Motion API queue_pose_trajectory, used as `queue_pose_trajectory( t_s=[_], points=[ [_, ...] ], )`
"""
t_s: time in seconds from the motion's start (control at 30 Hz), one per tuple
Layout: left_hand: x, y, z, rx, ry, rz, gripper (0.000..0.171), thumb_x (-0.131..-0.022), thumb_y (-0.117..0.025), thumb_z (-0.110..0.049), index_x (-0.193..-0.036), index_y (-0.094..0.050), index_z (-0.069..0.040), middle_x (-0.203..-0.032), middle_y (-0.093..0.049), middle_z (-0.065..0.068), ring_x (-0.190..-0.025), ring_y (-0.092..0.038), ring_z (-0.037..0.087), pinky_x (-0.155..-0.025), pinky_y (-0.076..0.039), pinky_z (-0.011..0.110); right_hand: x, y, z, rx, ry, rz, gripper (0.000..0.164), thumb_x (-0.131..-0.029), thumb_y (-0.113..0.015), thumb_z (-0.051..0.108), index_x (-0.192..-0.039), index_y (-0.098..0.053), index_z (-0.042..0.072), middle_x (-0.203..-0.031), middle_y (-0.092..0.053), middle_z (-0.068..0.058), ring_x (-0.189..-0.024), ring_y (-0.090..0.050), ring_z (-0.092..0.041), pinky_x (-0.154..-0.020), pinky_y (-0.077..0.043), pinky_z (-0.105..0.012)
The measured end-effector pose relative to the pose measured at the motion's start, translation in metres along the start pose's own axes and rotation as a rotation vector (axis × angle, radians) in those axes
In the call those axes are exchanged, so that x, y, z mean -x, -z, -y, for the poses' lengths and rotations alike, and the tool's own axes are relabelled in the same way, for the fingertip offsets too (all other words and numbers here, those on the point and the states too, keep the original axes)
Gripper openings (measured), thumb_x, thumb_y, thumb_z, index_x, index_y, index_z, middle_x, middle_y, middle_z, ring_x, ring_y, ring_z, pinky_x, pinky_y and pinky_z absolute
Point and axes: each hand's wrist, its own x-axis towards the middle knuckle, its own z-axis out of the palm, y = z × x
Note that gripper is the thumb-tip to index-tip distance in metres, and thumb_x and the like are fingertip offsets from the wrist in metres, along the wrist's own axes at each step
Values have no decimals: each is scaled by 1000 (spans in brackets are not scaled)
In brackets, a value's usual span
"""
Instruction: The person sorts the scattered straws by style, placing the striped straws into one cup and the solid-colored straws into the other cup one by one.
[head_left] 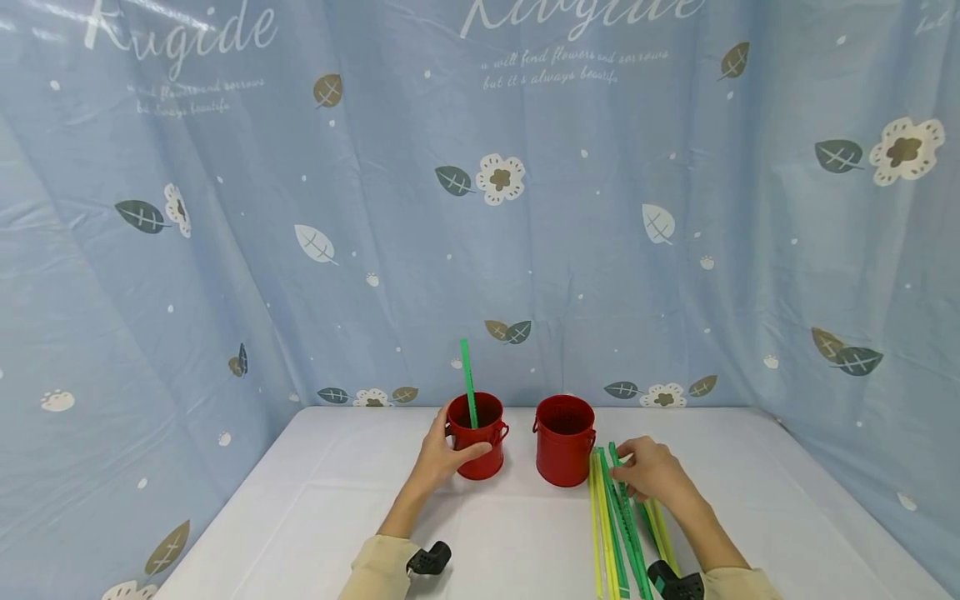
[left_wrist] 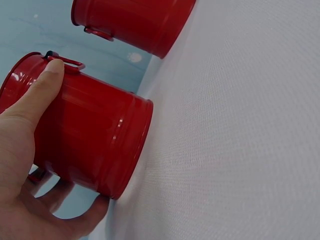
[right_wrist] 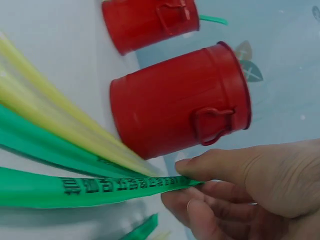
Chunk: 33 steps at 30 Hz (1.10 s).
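Note:
My left hand [head_left: 437, 460] grips a small red bucket [head_left: 480, 464] from its left side. In the left wrist view its thumb lies near the handle ear, with the other fingers round the far side. One green strip [head_left: 468, 375] stands upright, slightly tilted, in this bucket. My right hand [head_left: 654, 472] pinches the far end of another long green strip [right_wrist: 110, 192], printed with dark characters, between thumb and fingers. Yellow strips [head_left: 597, 517] and more green strips lie beside and under it. A second red bucket [head_left: 564, 454] stands just left of the right hand.
A white cloth [head_left: 322, 500] covers the table, and a blue patterned curtain [head_left: 405, 250] hangs behind and at both sides. The two buckets stand side by side near the table's back edge. Several strips run from beside the right bucket toward the front edge.

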Motion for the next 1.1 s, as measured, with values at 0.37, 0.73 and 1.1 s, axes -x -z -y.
queue_pose_trajectory(
  t_s=[0.37,0.73,1.1],
  points=[
    [0,-1,1,7,14,-2,86,-79,-83,-31,-149,-34,-20,-145,-48,4,-128,-48,29,-96,-53,47,1,11,12,-12,27,-89,38,-87,-73,13,-117,-63,-8,-82,-72,-9,-54,-64,-15,-56,-58,-32],
    [0,0,2,29,3,-16,84,-78,-84,-26,-148,-37,-21,-143,-49,4,-126,-49,32,-95,-52,52,5,18,19,-27,106,-204,35,-87,-74,19,-112,-65,-4,-90,-74,-15,-61,-68,-16,-56,-59,-31],
    [0,0,1,11,12,-7,86,-78,-83,-30,-149,-35,-21,-143,-49,4,-127,-49,29,-96,-52,48,10,25,27,-11,176,-313,35,-90,-71,24,-115,-65,1,-98,-73,-20,-63,-70,-18,-51,-55,-23]
  ],
)
